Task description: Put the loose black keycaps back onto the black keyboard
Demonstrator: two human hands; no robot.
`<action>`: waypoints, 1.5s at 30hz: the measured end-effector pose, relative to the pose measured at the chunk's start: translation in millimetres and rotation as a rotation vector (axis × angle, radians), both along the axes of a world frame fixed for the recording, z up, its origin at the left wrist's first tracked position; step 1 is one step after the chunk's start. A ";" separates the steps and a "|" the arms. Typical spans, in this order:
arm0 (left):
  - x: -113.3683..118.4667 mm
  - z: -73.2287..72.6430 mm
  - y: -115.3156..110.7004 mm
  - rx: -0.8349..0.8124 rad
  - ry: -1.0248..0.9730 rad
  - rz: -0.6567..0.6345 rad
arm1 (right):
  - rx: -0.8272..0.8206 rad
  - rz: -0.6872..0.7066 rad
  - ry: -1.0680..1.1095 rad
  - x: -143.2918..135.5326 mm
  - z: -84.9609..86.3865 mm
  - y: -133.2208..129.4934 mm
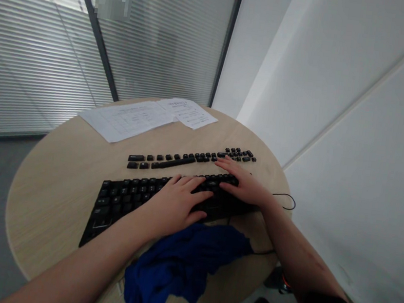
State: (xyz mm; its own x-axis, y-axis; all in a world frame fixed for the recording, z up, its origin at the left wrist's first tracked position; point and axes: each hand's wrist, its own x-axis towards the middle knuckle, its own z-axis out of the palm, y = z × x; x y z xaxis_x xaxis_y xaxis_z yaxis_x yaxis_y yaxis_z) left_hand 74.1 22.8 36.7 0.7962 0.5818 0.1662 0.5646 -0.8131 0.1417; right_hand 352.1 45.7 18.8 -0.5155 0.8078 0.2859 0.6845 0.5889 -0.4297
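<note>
A black computer keyboard lies across the round table, with keycaps in place on its left part. My left hand rests over the middle of it, fingers spread and open. Over the keyboard's right part is my right hand, also open, its thumb apart and its fingertips reaching the far edge near the loose keycaps. Those black keycaps stand in rows behind the keyboard, with a small cluster at the right end. My hands and forearms hide much of the keyboard's middle and right. Neither hand visibly holds anything.
A crumpled blue cloth lies at the near side of the table. Printed paper sheets are at the far edge. A thin black cable loops at the right. Glass with blinds and a white wall stand beyond.
</note>
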 end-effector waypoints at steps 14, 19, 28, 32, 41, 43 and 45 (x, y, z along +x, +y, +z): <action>10.8 -13.5 -3.1 0.031 -0.036 -0.013 | 0.363 -0.125 0.177 4.8 -4.5 6.0; 15.1 -21.1 -0.5 0.015 -0.037 -0.035 | 0.407 -0.346 0.177 14.8 11.5 14.4; 15.4 -27.4 0.8 0.017 -0.043 -0.039 | 0.051 -0.558 -0.305 24.0 43.6 105.0; 12.9 -26.6 -0.2 0.023 -0.061 -0.044 | -0.071 -0.556 -0.390 22.0 39.1 132.0; 9.3 -21.0 -2.7 -0.014 -0.077 -0.065 | -0.181 -0.519 -0.479 24.0 34.5 153.0; 8.6 -20.5 -3.1 -0.020 -0.070 -0.062 | -0.183 -0.509 -0.489 25.0 34.1 154.6; 8.4 -20.9 -3.3 -0.023 -0.073 -0.063 | -0.182 -0.502 -0.497 25.4 32.9 155.7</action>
